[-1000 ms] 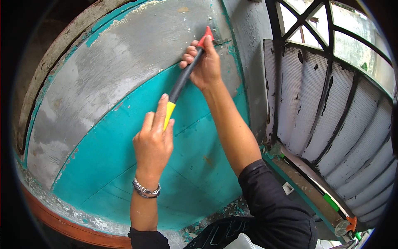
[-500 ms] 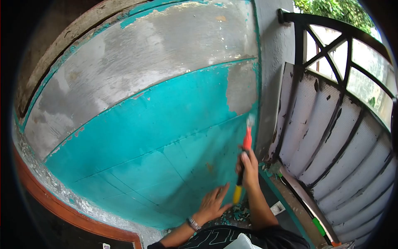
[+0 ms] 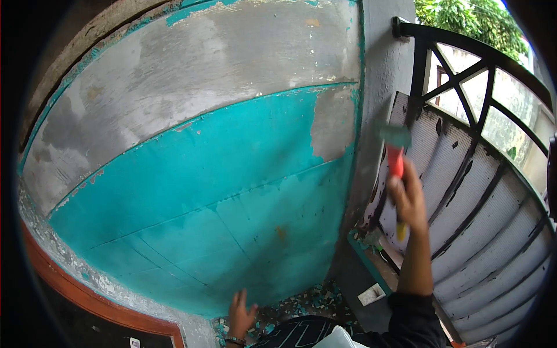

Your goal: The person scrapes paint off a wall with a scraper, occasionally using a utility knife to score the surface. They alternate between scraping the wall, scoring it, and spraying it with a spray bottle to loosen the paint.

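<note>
My right hand [image 3: 409, 197] is raised at the right, wrapped round the handle of a paint scraper [image 3: 395, 162]. The handle is red near the blade and yellow at its butt end; the wide blade points up and is blurred. In this view the scraper overlaps the white ribbed gate panel, off to the right of the wall [image 3: 232, 174]. That wall is teal below, with bare grey along its upper band and in a patch at the right. Low down, my left hand [image 3: 241, 316] is open, fingers apart, near the wall's bottom edge and holding nothing.
Paint chips [image 3: 307, 304] litter the floor at the wall's foot. A black metal gate [image 3: 484, 52] with a white ribbed panel [image 3: 464, 232] stands at the right, beside a grey pillar [image 3: 383, 75]. A reddish-brown wooden edge [image 3: 104, 298] curves along the lower left.
My right hand has carried the scraper away from the wall, up and to the right. The left hand has moved down and left. The view has shifted slightly.
</note>
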`<control>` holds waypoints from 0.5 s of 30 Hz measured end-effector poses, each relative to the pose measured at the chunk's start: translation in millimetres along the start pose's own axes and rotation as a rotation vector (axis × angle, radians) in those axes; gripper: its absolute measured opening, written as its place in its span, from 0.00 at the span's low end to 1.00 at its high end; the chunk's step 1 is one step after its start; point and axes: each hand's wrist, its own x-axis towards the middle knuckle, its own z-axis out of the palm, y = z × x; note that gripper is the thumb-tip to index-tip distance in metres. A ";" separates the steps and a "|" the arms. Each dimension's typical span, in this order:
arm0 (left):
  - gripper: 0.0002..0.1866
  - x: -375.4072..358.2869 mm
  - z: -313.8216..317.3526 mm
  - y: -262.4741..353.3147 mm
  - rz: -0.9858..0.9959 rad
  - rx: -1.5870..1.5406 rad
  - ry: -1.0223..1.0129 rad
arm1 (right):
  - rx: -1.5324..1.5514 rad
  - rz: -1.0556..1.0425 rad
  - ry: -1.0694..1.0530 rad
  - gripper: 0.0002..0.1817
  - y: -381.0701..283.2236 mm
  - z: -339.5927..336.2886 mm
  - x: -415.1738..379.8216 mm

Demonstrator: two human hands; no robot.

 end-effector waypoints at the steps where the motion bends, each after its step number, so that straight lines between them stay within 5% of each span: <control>1: 0.37 13.0 -10.1 7.1 0.014 -0.001 0.113 | -0.042 0.050 -0.040 0.24 -15.2 -10.1 22.4; 6: 0.40 73.4 -80.5 31.7 0.031 0.242 0.558 | -0.608 -0.211 -0.157 0.20 -50.4 -24.2 122.4; 15: 0.53 112.0 -88.5 12.2 -0.086 0.392 0.542 | -1.083 -0.189 -0.246 0.20 -82.6 -23.1 179.8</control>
